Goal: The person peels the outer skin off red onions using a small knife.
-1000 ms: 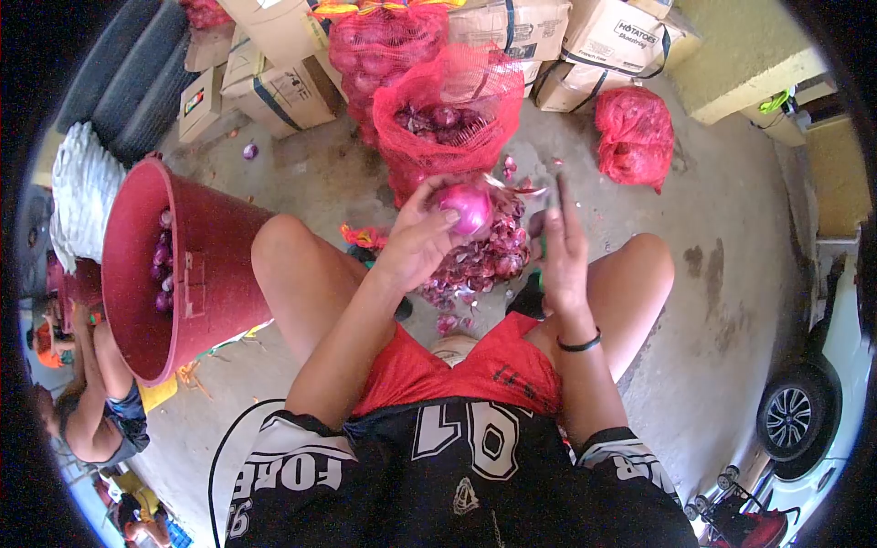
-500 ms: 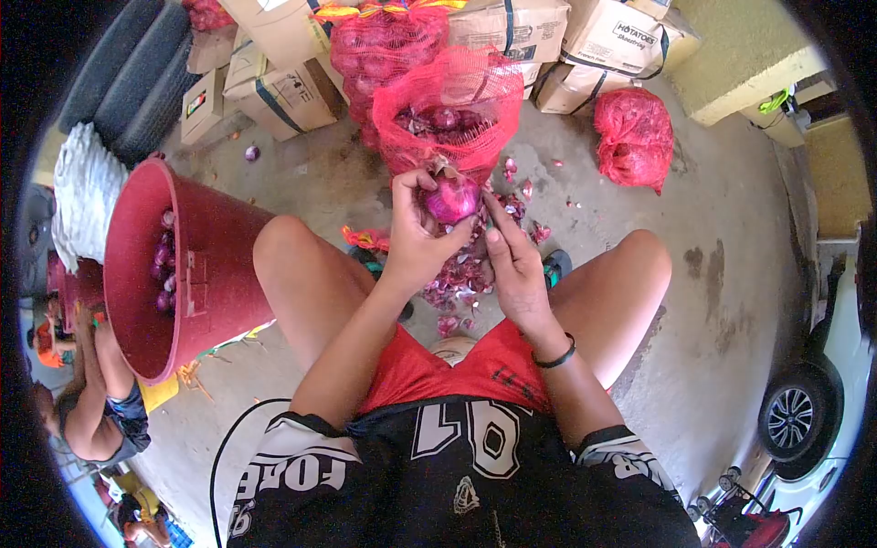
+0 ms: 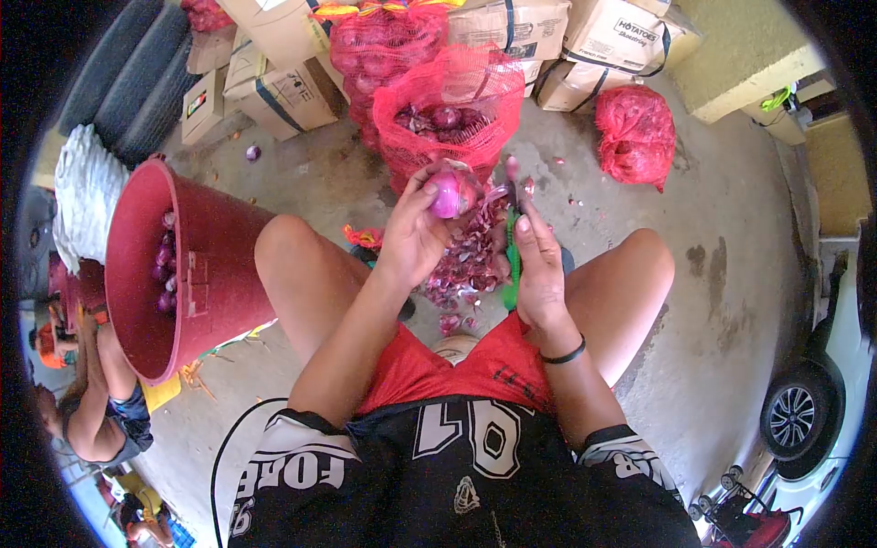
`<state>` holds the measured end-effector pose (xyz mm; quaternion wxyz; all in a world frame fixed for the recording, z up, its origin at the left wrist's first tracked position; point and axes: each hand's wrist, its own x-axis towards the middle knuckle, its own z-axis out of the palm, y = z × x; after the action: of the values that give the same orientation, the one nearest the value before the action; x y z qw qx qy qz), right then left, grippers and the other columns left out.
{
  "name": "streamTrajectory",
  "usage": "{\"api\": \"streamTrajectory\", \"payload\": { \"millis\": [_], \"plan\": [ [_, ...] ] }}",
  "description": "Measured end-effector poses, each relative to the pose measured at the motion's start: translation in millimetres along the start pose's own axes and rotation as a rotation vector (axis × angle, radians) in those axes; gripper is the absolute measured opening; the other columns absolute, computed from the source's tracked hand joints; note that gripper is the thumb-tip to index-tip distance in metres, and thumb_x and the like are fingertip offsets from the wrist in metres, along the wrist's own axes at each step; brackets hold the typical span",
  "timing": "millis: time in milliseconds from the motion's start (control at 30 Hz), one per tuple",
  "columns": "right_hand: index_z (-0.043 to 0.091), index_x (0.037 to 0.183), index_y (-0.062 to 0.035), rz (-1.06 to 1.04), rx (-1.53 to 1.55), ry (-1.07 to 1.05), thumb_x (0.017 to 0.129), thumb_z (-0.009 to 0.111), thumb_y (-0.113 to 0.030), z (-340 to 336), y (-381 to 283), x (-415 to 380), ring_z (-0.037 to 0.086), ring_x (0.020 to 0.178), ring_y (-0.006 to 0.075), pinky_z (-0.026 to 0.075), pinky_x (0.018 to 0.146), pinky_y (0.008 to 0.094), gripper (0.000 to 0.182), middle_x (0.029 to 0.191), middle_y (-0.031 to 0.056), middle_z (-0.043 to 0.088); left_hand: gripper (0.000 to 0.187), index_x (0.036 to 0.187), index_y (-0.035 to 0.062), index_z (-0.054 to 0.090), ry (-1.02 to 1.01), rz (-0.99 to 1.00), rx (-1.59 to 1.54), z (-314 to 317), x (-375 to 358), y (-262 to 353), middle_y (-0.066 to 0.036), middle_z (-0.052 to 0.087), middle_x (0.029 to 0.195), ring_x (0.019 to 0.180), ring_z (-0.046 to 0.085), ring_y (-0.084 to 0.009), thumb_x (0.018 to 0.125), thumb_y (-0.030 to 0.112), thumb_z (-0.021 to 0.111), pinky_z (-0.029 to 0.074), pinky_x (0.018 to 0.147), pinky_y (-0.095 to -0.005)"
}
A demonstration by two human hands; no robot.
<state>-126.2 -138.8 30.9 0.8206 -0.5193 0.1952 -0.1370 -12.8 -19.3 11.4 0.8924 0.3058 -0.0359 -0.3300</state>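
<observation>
Left hand (image 3: 413,239) has its grip wrapped around a red onion (image 3: 450,194); right hand (image 3: 539,269) grips a green-handled knife (image 3: 512,251) just beside it, above the peel pile (image 3: 470,265).

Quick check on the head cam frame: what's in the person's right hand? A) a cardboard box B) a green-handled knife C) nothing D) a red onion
B. The right hand grips a green-handled knife, blade pointing up beside the red onion, which the left hand holds over the pile of peels.
</observation>
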Motion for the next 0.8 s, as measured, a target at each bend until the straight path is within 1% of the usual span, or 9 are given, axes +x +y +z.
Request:
{"api": "streamTrajectory", "payload": {
  "millis": [100,233,300,367,400,467,633,700,800],
  "plan": [
    [0.036,0.146,-0.0111,-0.027,-0.081,-0.006,0.102,0.045,-0.028,-4.0,2.9,2.1,0.046,0.063,0.0059,0.038,0.053,0.0195,0.048,0.086,-0.0011,0.055,0.044,0.132,0.0035,0.044,0.014,-0.025,0.046,0.6,1.8,-3.1,-0.016,0.056,0.127,0.114,0.058,-0.0334,0.096,0.030,0.046,0.050,0.094,-0.0459],
    [0.034,0.147,-0.0082,-0.018,-0.367,-0.044,0.102,0.043,-0.023,-3.2,4.1,-2.2,0.043,0.063,0.0037,0.036,0.054,0.0177,0.048,0.089,-0.0015,0.055,0.043,0.129,0.0012,0.047,-0.074,-0.178,-0.112,2.6,-1.9,5.4,-0.015,0.057,0.126,0.115,0.057,-0.0304,0.097,0.031,0.045,0.049,0.095,-0.0449],
    [0.034,0.146,-0.0043,-0.343,-0.560,-0.064,0.100,0.046,-0.019,-1.9,16.1,6.7,0.056,0.083,0.0121,0.045,0.071,0.0253,0.049,0.103,0.0071,0.061,0.039,0.126,0.0017,0.049,-0.148,-0.219,-0.214,1.9,-3.0,7.6,-0.015,0.059,0.123,0.115,0.056,-0.0279,0.097,0.029,0.047,0.045,0.102,-0.0442],
    [0.033,0.145,-0.0014,-0.410,-0.649,-0.082,0.099,0.048,-0.017,-2.4,17.8,7.2,0.060,0.100,0.0198,0.047,0.086,0.0310,0.051,0.116,0.0151,0.062,0.038,0.125,0.0028,0.051,-0.091,-0.194,-0.149,-4.6,-2.0,1.1,-0.013,0.060,0.121,0.113,0.057,-0.0250,0.097,0.029,0.048,0.046,0.099,-0.0437],
    [0.033,0.145,-0.0005,-0.312,-0.643,-0.093,0.098,0.049,-0.016,0.1,11.3,3.0,0.059,0.107,0.0233,0.045,0.091,0.0328,0.052,0.123,0.0189,0.059,0.038,0.124,0.0034,0.052,-0.062,-0.180,-0.117,-4.8,-1.8,-0.2,-0.011,0.060,0.120,0.112,0.058,-0.0236,0.097,0.030,0.049,0.046,0.098,-0.0435],
    [0.032,0.145,0.0003,-0.280,-0.686,-0.107,0.097,0.050,-0.015,1.9,8.2,1.8,0.058,0.114,0.0285,0.044,0.096,0.0352,0.054,0.128,0.0235,0.056,0.037,0.123,0.0043,0.053,-0.018,-0.153,-0.037,-2.1,-3.1,-1.7,-0.009,0.061,0.118,0.109,0.059,-0.0214,0.097,0.029,0.051,0.047,0.095,-0.0426],
    [0.032,0.145,0.0002,-0.549,-0.839,-0.087,0.093,0.054,-0.012,5.7,8.8,7.3,0.060,0.110,0.0369,0.046,0.093,0.0387,0.058,0.122,0.0269,0.057,0.039,0.122,0.0054,0.056,0.016,-0.134,0.007,-4.6,-3.8,-9.3,-0.007,0.064,0.117,0.109,0.059,-0.0207,0.094,0.033,0.056,0.045,0.097,-0.0378],
    [0.031,0.145,-0.0007,-0.491,-0.822,-0.096,0.093,0.055,-0.011,10.5,1.0,3.9,0.061,0.108,0.0374,0.046,0.092,0.0396,0.059,0.120,0.0274,0.058,0.039,0.122,0.0054,0.056,0.023,-0.135,0.032,-6.6,-3.9,-10.4,-0.007,0.064,0.117,0.110,0.058,-0.0202,0.094,0.033,0.056,0.044,0.098,-0.0375],
    [0.033,0.145,-0.0016,-0.495,-0.844,-0.088,0.092,0.055,-0.010,10.7,0.1,4.4,0.061,0.106,0.0382,0.047,0.090,0.0398,0.058,0.118,0.0279,0.058,0.033,0.121,0.0043,0.054,0.003,-0.157,-0.023,-3.4,-4.0,-9.5,-0.006,0.062,0.114,0.106,0.058,-0.0167,0.094,0.024,0.058,0.044,0.097,-0.0351]
  ]
}}
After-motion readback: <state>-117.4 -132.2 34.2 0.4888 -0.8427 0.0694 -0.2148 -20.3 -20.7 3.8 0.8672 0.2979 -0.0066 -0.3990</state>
